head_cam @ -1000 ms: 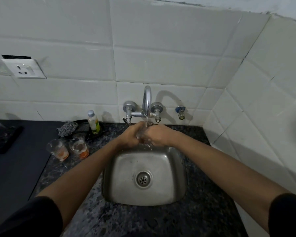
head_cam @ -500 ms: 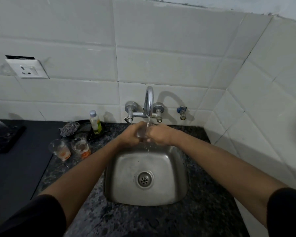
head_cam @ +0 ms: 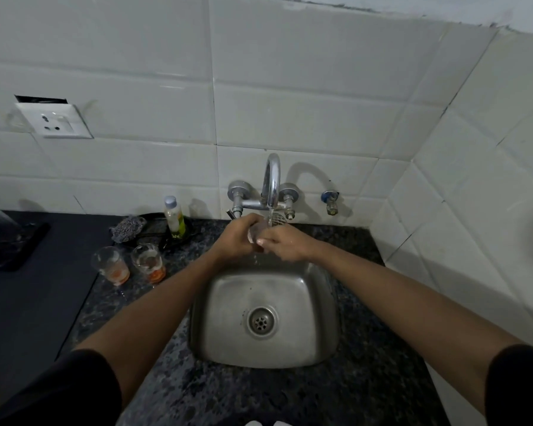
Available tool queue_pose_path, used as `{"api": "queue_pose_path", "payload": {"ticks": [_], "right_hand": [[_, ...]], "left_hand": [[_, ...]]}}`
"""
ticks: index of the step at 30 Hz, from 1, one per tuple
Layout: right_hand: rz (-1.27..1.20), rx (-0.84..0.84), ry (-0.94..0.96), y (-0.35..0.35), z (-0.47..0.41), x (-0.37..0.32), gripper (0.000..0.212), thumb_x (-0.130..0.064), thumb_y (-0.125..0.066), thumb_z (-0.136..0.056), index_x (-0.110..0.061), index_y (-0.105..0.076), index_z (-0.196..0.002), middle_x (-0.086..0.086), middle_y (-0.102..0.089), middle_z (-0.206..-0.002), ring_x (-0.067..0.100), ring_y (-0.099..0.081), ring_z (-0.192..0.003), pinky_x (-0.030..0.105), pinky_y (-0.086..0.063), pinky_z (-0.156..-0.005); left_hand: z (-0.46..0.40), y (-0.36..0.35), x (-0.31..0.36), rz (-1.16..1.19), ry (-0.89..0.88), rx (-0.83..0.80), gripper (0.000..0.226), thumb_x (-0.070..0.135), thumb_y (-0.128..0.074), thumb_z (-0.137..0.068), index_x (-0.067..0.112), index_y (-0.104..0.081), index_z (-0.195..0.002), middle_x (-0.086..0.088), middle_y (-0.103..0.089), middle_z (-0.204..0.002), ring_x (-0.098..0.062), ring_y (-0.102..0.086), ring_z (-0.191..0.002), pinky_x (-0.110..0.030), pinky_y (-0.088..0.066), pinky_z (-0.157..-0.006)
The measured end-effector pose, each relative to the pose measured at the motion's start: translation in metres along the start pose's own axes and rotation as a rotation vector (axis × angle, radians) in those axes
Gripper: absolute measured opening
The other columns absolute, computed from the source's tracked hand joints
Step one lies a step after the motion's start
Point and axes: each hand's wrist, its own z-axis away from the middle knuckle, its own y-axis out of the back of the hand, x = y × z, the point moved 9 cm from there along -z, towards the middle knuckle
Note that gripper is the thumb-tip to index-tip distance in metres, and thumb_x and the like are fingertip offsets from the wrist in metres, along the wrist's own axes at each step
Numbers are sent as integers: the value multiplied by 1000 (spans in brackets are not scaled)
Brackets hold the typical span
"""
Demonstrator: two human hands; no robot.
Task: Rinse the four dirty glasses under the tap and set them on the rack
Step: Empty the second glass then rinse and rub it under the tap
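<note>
- Rinsing is judged to be the step in hand: in the head view a glass [head_cam: 256,233] is held under the stream from the tap [head_cam: 272,179], above the back edge of the sink [head_cam: 263,315].
- The left hand [head_cam: 234,238] is curled round the glass from the left, and the right hand [head_cam: 285,242] is closed on it from the right, with a thumb laid across the side facing the camera; most of the glass is hidden between them.
- Two dirty glasses [head_cam: 111,265] [head_cam: 150,262] with orange dregs are seen upright on the counter [head_cam: 366,379], just left of the sink and near each other; a fourth glass cannot be made out.
- The next move is judged to call for the wet glass to be carried well to the left, where a dark tray [head_cam: 10,244] with something clear on it may be the rack; that cannot be told for certain. A slip of wet glass is the risk.
- The counter is dark speckled stone, wet-looking near the sink.
- A bottle [head_cam: 173,216] and a scrubber [head_cam: 128,227] are set against the white tiled wall, and a socket [head_cam: 54,120] is fixed above.
</note>
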Motion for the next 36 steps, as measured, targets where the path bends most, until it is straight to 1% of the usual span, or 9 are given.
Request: {"api": "queue_pose_path", "payload": {"ticks": [3, 8, 10, 15, 20, 23, 27, 32, 36], "right_hand": [[-5, -44, 3, -3, -4, 1, 25, -27, -54, -110, -18, -68, -91, 0, -74, -92, 0, -64, -70, 17, -51, -68], [375, -97, 134, 5, 4, -6, 15, -28, -54, -107, -20, -67, -110, 1, -66, -109, 18, -59, -93, 37, -51, -88], [295, -72, 88, -2, 3, 1, 22, -27, -58, -106, -16, -66, -124, 8, -68, -122, 25, -64, -104, 39, -51, -94], [113, -64, 13, -8, -1, 6, 17, -25, -59, -105, -15, -73, -99, 4, -71, -101, 21, -65, -91, 41, -52, -87], [394, -96, 112, -2, 4, 4, 13, -17, -62, -101, -19, -70, -110, -1, -67, -108, 19, -65, -94, 32, -51, -80], [255, -81, 71, -7, 6, 5, 18, -17, -62, -102, -19, -70, -117, 2, -67, -119, 22, -65, -105, 38, -54, -92], [141, -43, 74, -2, 5, 1, 18, -22, -62, -104, -15, -69, -118, 6, -65, -118, 22, -62, -104, 39, -51, -94], [402, -42, 141, 5, 12, -5, 15, -14, -62, -101, -21, -68, -113, -2, -68, -107, 17, -64, -89, 33, -55, -77], [299, -21, 91, 0, 11, -2, 23, -10, -63, -98, -23, -70, -116, -3, -67, -112, 18, -64, -93, 33, -54, -80]], "left_hand": [[2, -7, -3, 7, 52, -15, 70, 32, -95, -60, 15, -59, -117, 3, -68, -107, -15, -68, -93, -31, -55, -77], [1, -20, -7, 155, 55, -198, 67, 8, -87, -75, 15, -56, -134, 2, -68, -121, -10, -68, -109, -32, -58, -92], [-2, -9, -2, 50, -9, -104, 59, 10, -88, -71, 15, -62, -124, 4, -69, -112, -9, -68, -99, -38, -58, -87], [9, -8, 4, 29, 17, 40, 59, 35, -89, -70, 19, -56, -118, 8, -66, -108, -10, -66, -93, -33, -56, -79], [8, -32, -4, 249, 114, -250, 76, 8, -86, -77, 15, -49, -143, 1, -68, -124, -10, -68, -113, -34, -57, -97], [1, -16, -6, 85, 53, -135, 62, 11, -89, -71, 15, -63, -127, 8, -71, -113, -3, -69, -103, -38, -59, -90], [6, -10, -1, 88, 70, 36, 67, 28, -97, -65, 15, -62, -121, 11, -69, -105, 1, -68, -94, -23, -56, -79], [9, -34, 3, 282, 107, -202, 81, 8, -89, -75, 11, -47, -144, 1, -65, -130, -8, -66, -119, -29, -54, -101], [7, -24, -4, 174, 82, -99, 73, 10, -90, -71, 11, -55, -136, 0, -69, -124, -13, -68, -113, -40, -57, -97]]}}
